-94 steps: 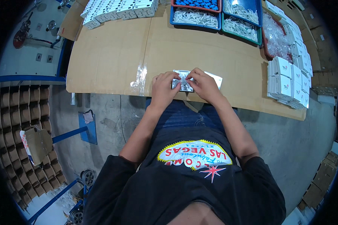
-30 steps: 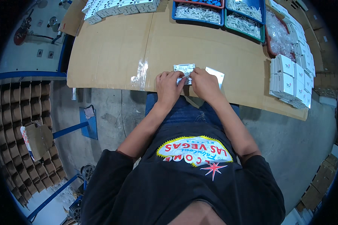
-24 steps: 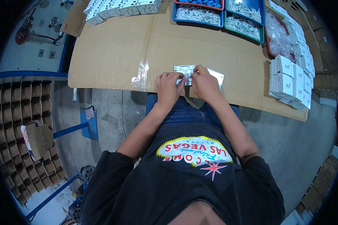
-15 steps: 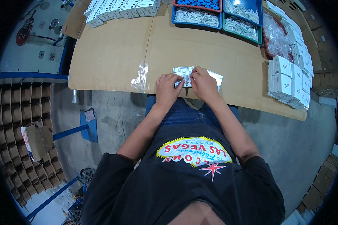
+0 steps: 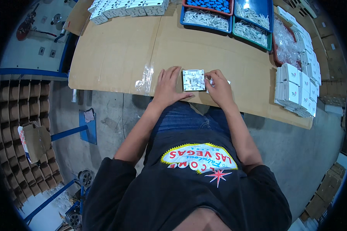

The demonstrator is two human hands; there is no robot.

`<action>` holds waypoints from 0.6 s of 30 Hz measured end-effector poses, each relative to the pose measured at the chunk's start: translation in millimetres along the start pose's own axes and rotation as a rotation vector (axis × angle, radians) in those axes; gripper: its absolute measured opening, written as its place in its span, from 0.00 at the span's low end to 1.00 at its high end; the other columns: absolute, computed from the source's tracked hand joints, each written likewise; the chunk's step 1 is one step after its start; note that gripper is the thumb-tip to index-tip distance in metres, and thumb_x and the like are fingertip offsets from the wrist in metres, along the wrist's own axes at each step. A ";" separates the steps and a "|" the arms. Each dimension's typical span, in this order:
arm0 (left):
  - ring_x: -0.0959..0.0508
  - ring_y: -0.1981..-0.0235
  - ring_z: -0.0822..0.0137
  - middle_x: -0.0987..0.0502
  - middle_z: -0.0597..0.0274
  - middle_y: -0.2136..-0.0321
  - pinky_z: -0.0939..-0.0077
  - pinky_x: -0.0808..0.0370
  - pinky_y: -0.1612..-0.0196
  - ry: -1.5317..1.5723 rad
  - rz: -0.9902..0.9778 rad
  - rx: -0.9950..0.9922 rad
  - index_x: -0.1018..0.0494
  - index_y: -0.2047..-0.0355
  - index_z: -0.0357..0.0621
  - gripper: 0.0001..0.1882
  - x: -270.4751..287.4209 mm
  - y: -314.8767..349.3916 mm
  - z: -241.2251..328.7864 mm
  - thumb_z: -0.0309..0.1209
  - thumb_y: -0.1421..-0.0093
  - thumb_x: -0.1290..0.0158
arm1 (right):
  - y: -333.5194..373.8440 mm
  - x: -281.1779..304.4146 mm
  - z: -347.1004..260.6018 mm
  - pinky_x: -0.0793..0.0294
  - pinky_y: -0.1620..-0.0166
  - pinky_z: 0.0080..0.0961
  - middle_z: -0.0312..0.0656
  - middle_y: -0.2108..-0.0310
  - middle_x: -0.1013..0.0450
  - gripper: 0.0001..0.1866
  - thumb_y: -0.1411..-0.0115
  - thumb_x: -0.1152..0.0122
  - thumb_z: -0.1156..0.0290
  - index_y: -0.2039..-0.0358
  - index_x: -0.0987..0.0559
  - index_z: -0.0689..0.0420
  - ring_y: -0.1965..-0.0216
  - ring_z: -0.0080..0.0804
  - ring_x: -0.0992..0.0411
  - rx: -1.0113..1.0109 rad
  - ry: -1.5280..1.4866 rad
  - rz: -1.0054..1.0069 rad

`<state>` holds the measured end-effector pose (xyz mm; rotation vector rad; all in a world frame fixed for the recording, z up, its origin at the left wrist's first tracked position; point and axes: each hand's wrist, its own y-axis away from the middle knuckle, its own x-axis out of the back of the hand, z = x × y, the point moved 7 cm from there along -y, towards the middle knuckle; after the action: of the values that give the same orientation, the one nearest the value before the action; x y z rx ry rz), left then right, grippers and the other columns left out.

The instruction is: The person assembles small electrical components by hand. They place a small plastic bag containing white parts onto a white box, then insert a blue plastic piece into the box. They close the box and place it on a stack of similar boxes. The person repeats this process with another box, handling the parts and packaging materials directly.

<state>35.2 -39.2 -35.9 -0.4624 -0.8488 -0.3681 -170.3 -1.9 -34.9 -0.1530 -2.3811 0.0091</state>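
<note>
A square white electrical piece [image 5: 193, 80] with a clear part over its top lies near the table's front edge, between my hands. My left hand [image 5: 167, 86] is beside it on the left, fingers stretched out flat and thumb spread toward the piece's lower edge; nothing is in it. My right hand [image 5: 220, 87] is on the other side, its fingers curled down over a flat white plate [image 5: 208, 87]. Most of that plate is hidden under the hand; only bits of its edge show.
Cardboard [image 5: 115, 54] covers the table. Rows of white boxed units [image 5: 127, 7] stand far left. Trays of white plugs [image 5: 206, 19] and blue pieces [image 5: 207, 4] sit at the back. Stacked white plates [image 5: 297, 90] and a tray of clear plastic parts [image 5: 287, 44] are on the right.
Both hands have come off the square piece, which now shows whole. The left hand has opened and shifted left; the right has moved right, over the white plate.
</note>
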 end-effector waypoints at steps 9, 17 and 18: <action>0.47 0.26 0.45 0.41 0.42 0.32 0.37 0.56 0.26 -0.106 -0.150 -0.105 0.34 0.34 0.45 0.54 -21.8 -34.3 -8.4 0.63 0.55 0.32 | -33.4 27.3 16.1 0.23 0.61 0.34 0.45 0.63 0.23 0.09 0.37 0.36 0.67 0.61 0.17 0.58 0.68 0.39 0.22 -0.023 -0.035 0.034; 0.47 0.26 0.49 0.41 0.46 0.32 0.42 0.55 0.26 -0.159 -0.175 -0.049 0.36 0.33 0.45 0.55 -24.3 -44.6 1.1 0.69 0.53 0.39 | -151.1 83.4 25.2 0.22 0.60 0.34 0.45 0.61 0.19 0.11 0.38 0.36 0.67 0.57 0.17 0.57 0.65 0.41 0.20 0.137 0.046 0.083; 0.47 0.26 0.48 0.41 0.46 0.32 0.42 0.54 0.26 -0.159 -0.179 -0.042 0.36 0.33 0.46 0.55 -23.5 -44.4 1.3 0.69 0.53 0.38 | -173.2 91.6 25.5 0.21 0.58 0.36 0.46 0.59 0.18 0.13 0.38 0.36 0.66 0.55 0.17 0.56 0.63 0.43 0.20 0.122 0.111 0.057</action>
<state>-1.5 -72.8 -42.9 -0.4604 -1.0425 -0.5194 -272.4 -162.5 18.0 -0.1586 -2.2574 0.1682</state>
